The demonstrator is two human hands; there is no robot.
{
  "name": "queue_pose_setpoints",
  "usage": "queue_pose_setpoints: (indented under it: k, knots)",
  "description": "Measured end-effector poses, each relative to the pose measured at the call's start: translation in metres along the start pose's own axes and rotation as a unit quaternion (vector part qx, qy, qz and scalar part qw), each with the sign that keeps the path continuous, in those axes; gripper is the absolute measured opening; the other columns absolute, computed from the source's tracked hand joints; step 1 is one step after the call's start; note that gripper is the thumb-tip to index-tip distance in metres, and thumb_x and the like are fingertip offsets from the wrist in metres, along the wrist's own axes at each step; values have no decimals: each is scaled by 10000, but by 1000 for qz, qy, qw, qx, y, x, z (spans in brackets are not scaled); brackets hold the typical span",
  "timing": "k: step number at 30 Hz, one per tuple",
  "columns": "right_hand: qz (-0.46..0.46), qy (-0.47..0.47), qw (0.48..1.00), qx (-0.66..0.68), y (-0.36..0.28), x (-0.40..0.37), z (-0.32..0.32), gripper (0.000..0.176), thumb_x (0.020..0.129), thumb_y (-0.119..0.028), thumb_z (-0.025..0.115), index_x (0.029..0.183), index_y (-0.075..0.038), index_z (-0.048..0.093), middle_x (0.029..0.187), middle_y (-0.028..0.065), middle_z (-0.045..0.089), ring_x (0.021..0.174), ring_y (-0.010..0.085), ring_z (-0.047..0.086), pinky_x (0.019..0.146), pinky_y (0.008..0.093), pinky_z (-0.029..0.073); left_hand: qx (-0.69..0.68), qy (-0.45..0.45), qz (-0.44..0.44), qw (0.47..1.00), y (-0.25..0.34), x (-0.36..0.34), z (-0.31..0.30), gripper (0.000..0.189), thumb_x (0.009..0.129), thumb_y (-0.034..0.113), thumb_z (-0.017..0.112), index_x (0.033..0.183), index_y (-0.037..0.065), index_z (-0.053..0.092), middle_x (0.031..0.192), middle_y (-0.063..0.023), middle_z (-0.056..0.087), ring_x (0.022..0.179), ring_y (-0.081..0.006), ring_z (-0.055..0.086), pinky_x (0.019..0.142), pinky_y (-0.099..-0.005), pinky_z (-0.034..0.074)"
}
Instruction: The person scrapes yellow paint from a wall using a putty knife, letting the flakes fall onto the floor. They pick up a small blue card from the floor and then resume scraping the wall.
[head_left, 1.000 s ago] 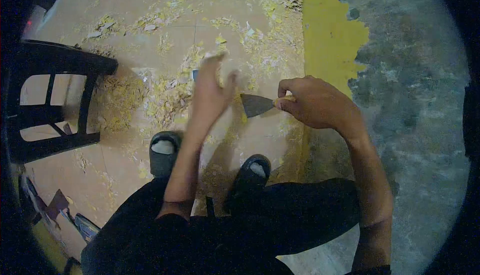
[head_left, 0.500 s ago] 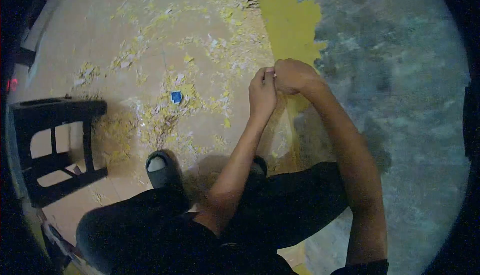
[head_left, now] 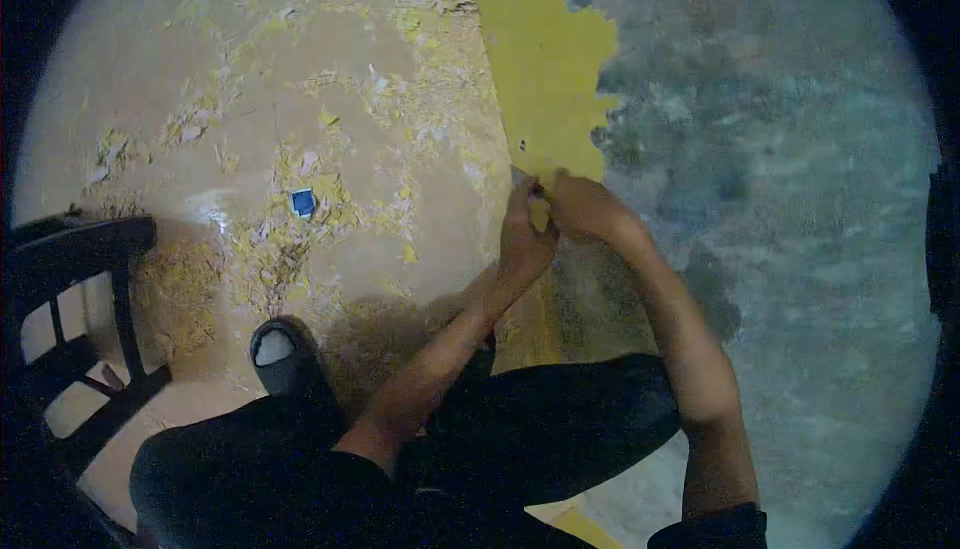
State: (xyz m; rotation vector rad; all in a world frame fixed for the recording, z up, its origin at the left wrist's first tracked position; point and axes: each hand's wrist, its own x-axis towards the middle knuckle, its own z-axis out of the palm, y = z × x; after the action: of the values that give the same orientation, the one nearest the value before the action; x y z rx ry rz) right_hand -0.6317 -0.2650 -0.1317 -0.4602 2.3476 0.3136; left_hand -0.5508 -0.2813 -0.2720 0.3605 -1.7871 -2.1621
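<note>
My left hand [head_left: 527,241] is closed, its thumb and forefinger pinched around a thin flat grey piece that looks like a blade [head_left: 517,174]. Only the pointed tip shows beyond the fingers. Right beside it, my right hand [head_left: 592,209] is curled, slightly blurred, with its fingertips close to the left ones. Whatever it may hold is hidden. Both hands are in front of a yellow painted strip [head_left: 540,59] with a ragged right edge, which borders a mottled grey-green surface [head_left: 760,149].
Yellow and whitish flakes [head_left: 285,249] lie scattered over the tan floor [head_left: 370,159]. Among them is a small blue packet [head_left: 303,203]. A black plastic stool [head_left: 125,299] stands at the left, near my slippered foot [head_left: 280,349].
My view has shifted, so the stool and flakes appear farther left. My hands have come slightly apart and lower in view, and the grey tip now shows at my left fingers.
</note>
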Motion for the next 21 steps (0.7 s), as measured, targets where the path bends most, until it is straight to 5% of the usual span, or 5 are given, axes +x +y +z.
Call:
queue_pose_setpoints:
  k: [4, 8, 10, 13, 21]
  knots:
    - [33, -1, 999, 13, 41, -8, 32, 315, 873, -117, 556, 1131, 40, 469, 949, 288, 619, 927, 473, 591, 791, 503, 485, -196, -62, -202, 958, -34, 0, 7, 495, 813, 87, 683, 1258, 33, 474, 1140, -140, 598, 1092, -290, 564, 917, -362, 474]
    - [35, 92, 992, 78, 48, -39, 47, 315, 869, -95, 571, 1150, -3, 464, 957, 269, 601, 912, 473, 576, 773, 518, 471, -173, -160, -193, 952, -46, 13, 3, 511, 799, 62, 677, 1259, 39, 456, 1151, -116, 589, 1063, -258, 581, 868, -356, 504]
    - [0, 219, 972, 90, 39, -55, 57, 331, 875, -111, 581, 1175, -38, 462, 1015, 259, 587, 915, 468, 572, 776, 508, 466, -457, 7, -427, 780, -16, 21, -2, 545, 795, 54, 683, 1282, 50, 440, 1128, -103, 595, 1029, -244, 592, 843, -358, 515]
    - [71, 223, 965, 117, 13, -83, 51, 320, 889, -123, 576, 1183, -48, 473, 1082, 248, 574, 944, 464, 570, 799, 496, 465, -452, -36, -380, 806, 15, 24, -12, 413, 838, -3, 604, 1222, 23, 452, 1087, -93, 551, 884, -192, 604, 711, -301, 506]
    - [153, 265, 936, 173, 39, -135, 102, 337, 930, -133, 543, 1240, -36, 452, 1087, 249, 587, 944, 438, 593, 793, 462, 471, -519, -119, -441, 722, -13, -27, 27, 334, 832, 2, 609, 1151, 70, 536, 1034, -59, 580, 939, -192, 593, 782, -315, 509]
